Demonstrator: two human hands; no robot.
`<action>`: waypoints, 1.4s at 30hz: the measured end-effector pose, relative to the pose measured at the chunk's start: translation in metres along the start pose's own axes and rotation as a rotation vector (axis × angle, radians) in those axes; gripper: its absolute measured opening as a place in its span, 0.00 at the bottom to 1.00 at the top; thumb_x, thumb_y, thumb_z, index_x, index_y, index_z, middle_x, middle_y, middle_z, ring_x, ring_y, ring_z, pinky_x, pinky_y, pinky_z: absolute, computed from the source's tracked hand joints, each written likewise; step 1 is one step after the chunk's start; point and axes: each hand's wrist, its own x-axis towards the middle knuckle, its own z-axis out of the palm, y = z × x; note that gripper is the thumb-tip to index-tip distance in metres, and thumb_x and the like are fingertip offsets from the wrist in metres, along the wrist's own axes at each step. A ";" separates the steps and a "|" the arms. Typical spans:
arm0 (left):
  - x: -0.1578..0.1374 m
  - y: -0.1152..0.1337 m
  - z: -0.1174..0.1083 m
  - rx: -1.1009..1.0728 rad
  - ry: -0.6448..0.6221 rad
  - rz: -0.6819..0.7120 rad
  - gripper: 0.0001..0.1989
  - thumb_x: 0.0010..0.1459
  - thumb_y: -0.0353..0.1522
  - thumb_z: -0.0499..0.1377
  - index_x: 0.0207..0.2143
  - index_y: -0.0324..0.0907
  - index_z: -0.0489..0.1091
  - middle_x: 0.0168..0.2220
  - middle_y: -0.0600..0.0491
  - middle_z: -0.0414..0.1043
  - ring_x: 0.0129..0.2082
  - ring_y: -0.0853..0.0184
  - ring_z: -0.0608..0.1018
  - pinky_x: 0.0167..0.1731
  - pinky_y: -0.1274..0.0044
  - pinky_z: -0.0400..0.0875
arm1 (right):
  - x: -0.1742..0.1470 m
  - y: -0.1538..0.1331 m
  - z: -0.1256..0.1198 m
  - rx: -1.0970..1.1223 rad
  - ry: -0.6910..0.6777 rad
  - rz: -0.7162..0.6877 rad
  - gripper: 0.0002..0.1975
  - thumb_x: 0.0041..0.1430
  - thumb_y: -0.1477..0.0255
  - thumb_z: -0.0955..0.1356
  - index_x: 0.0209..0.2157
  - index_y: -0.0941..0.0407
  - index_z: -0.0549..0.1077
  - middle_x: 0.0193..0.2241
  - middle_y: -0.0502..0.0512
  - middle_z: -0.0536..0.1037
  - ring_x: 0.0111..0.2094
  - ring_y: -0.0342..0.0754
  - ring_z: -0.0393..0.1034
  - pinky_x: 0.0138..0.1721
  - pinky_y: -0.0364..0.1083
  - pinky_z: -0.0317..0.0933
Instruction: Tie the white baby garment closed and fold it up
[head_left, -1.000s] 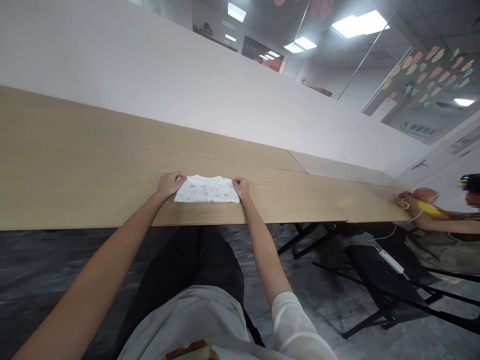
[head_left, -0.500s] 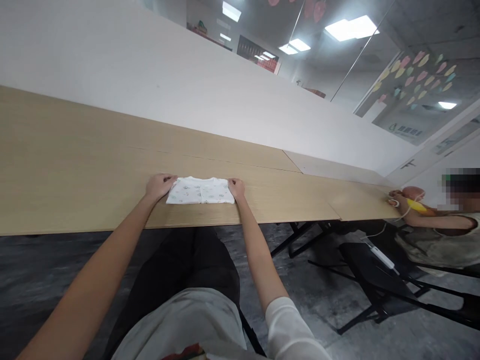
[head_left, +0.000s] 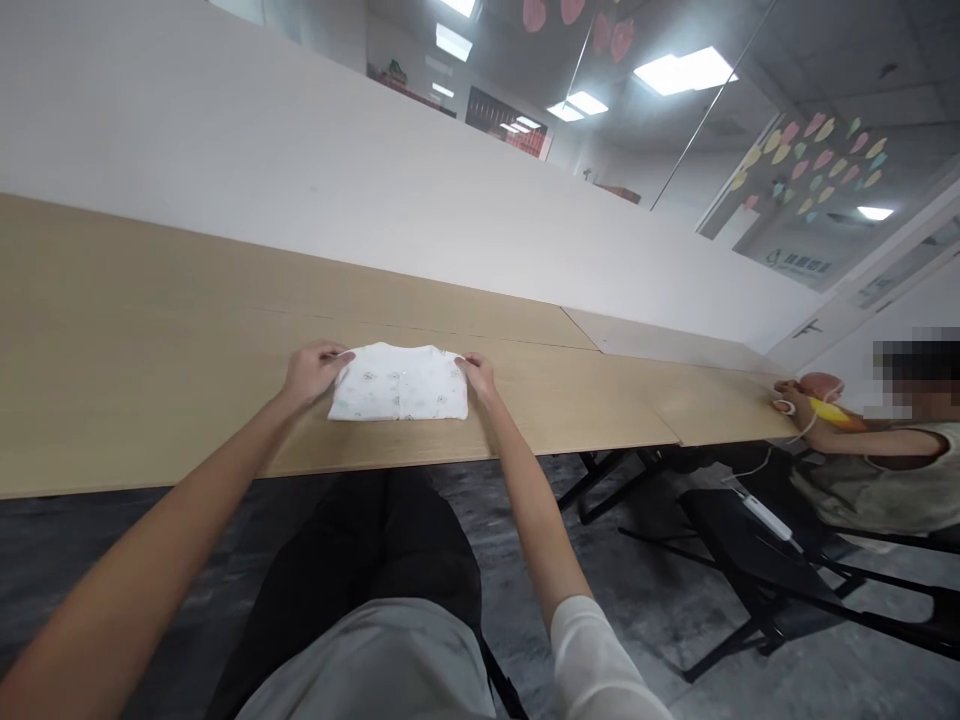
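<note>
A folded white baby shirt with small printed figures is in front of me, its neckline edge facing away. My left hand pinches its upper left corner between thumb and fingers. At the upper right corner, my right hand has thumb and fingers closed on the cloth. The far edge appears slightly raised between the two hands, while the near edge is low by the tabletop.
The wooden table runs along a white wall and joins further tabletops to the right. Another person sits at the far right, hands on the table. A black folding chair with a white power strip stands between us.
The shirt's far edge has come up slightly, showing more of its face. Both hands now pinch the corners, where before they rested beside them. The camera view has shifted a little.
</note>
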 end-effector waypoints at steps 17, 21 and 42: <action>0.026 0.115 -0.092 0.171 0.404 0.525 0.29 0.68 0.52 0.48 0.41 0.35 0.71 0.24 0.58 0.61 0.25 0.75 0.67 0.34 0.79 0.62 | -0.005 -0.147 -0.084 0.032 -0.053 -0.407 0.24 0.57 0.46 0.69 0.37 0.53 0.67 0.23 0.44 0.64 0.23 0.40 0.59 0.25 0.40 0.53; 0.023 0.091 -0.099 0.403 0.295 0.514 0.37 0.63 0.60 0.45 0.45 0.37 0.73 0.23 0.56 0.59 0.29 0.67 0.73 0.41 0.71 0.67 | -0.017 -0.156 -0.100 -0.192 -0.123 -0.451 0.23 0.59 0.48 0.68 0.36 0.55 0.70 0.24 0.47 0.67 0.25 0.42 0.60 0.26 0.42 0.53; 0.007 -0.034 -0.076 0.426 -0.279 -0.004 0.24 0.57 0.49 0.55 0.43 0.40 0.76 0.40 0.46 0.79 0.38 0.58 0.77 0.40 0.73 0.70 | 0.021 -0.030 -0.088 -1.081 -0.227 -0.068 0.13 0.64 0.64 0.68 0.44 0.58 0.80 0.46 0.61 0.81 0.46 0.51 0.75 0.39 0.41 0.61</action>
